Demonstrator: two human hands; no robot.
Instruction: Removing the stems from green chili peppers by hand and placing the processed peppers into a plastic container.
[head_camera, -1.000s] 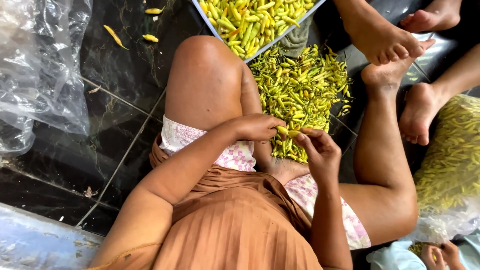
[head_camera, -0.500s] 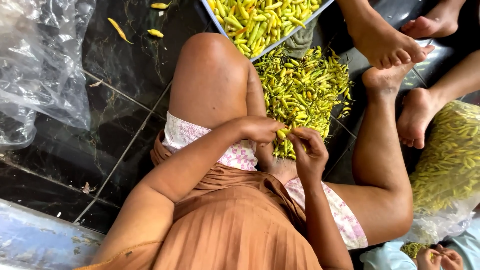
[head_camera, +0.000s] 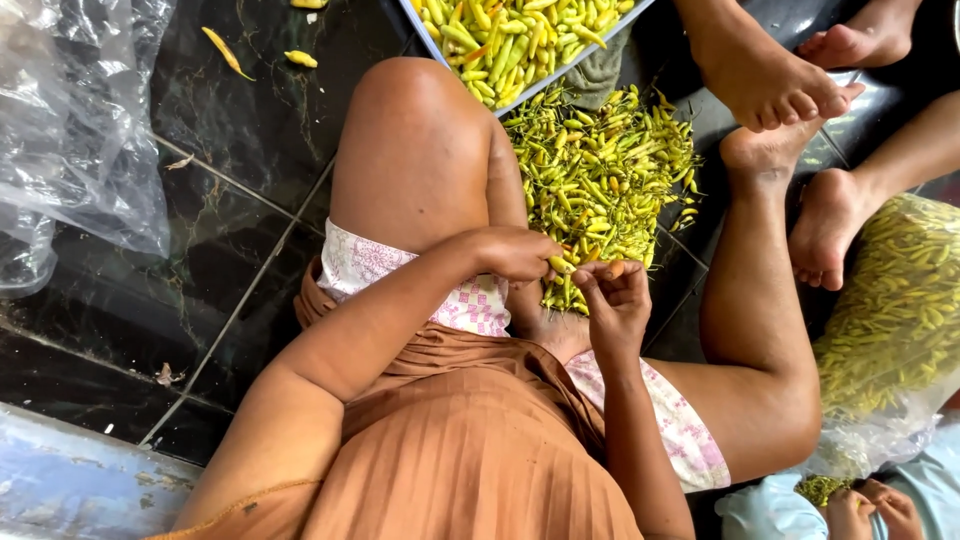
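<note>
1. Now my left hand (head_camera: 515, 252) pinches a small yellow-green chili (head_camera: 562, 265) at its fingertips, just above the chili pile (head_camera: 600, 180) on the dark tiled floor (head_camera: 250, 130).
2. My right hand (head_camera: 615, 300) meets it, fingers pressed together on the chili's other end.
3. I judge this the stem-picking step; next calls for a firm twist apart.
4. A tray (head_camera: 520, 95) of chilies sits beyond my knee.
</note>
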